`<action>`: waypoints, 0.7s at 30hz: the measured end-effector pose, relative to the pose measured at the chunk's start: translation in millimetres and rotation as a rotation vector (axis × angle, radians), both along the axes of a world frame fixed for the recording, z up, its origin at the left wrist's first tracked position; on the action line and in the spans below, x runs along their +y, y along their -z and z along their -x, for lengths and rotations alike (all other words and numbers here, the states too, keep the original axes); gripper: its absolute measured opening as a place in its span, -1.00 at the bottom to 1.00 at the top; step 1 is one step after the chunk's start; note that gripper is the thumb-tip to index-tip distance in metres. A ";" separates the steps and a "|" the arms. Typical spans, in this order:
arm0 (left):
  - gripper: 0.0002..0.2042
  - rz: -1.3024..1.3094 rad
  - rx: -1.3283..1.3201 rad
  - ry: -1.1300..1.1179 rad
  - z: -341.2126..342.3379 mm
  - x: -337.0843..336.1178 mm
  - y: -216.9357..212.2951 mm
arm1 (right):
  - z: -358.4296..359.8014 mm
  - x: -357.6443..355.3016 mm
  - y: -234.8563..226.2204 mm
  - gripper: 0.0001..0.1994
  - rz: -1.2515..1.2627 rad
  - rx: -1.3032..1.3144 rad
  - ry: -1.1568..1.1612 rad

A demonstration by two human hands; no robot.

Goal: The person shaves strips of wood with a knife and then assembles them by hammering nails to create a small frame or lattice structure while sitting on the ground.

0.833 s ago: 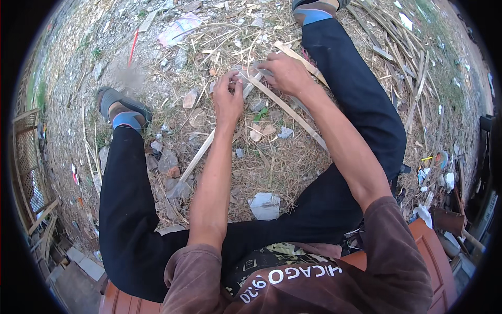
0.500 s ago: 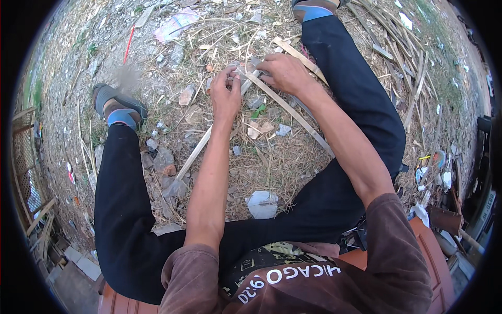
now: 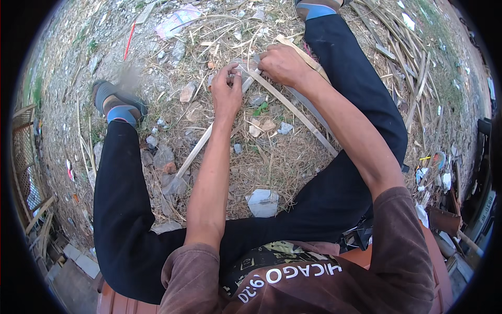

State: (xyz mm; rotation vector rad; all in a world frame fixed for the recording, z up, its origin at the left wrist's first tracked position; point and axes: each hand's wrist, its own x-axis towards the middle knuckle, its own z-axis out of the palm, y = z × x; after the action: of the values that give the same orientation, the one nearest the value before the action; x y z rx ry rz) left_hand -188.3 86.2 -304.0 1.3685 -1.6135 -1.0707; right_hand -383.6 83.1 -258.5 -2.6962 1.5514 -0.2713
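Two pale bamboo strips, one running down to the right (image 3: 298,114) and one down to the left (image 3: 196,148), cross at their far ends between my hands. My left hand (image 3: 228,90) is just left of the crossing, its thumb and fingers curled into a pinch. My right hand (image 3: 285,65) is just right of it, knuckles up and fingers bent in toward the joint. Something thin and greyish shows between the fingertips, too small to name. A greyer strip (image 3: 317,114) lies partly under my right forearm.
A flat pale stone (image 3: 262,203) lies between my legs. Bamboo slats (image 3: 418,78) are heaped at the far right, and a wider slat (image 3: 303,56) lies beyond my right hand. A red stick (image 3: 129,41) and plastic sheet (image 3: 178,22) are at the far left.
My right hand has shifted slightly away from my left, its fingers drawn closer together, and my right elbow has moved outward. My left hand and the crossed strips stay almost in place.
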 end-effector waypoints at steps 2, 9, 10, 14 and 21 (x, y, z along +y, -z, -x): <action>-0.75 0.011 -0.005 0.000 -1.1 -0.1 0.4 | -2.7 0.4 -4.4 -0.90 0.020 0.027 -0.042; -0.75 0.004 -0.003 0.005 -2.3 -0.4 2.0 | -7.8 3.3 -13.8 -0.88 -0.004 0.212 -0.102; -0.75 0.000 -0.019 0.011 -2.7 -0.3 1.7 | -7.7 3.4 -13.3 -0.87 -0.012 0.221 -0.111; -0.75 0.009 -0.043 0.011 -0.8 -0.1 2.1 | -4.4 -0.4 -9.0 -0.88 -0.025 0.198 -0.114; -0.76 -0.019 0.017 0.008 -2.3 -0.8 4.9 | -8.6 -4.6 -16.8 -0.88 -0.118 0.194 -0.063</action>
State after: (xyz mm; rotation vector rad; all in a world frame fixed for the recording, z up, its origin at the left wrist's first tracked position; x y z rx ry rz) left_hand -185.9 85.4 -308.9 1.3626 -1.6018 -1.1023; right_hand -375.0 78.4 -241.7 -2.7414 1.4699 0.0842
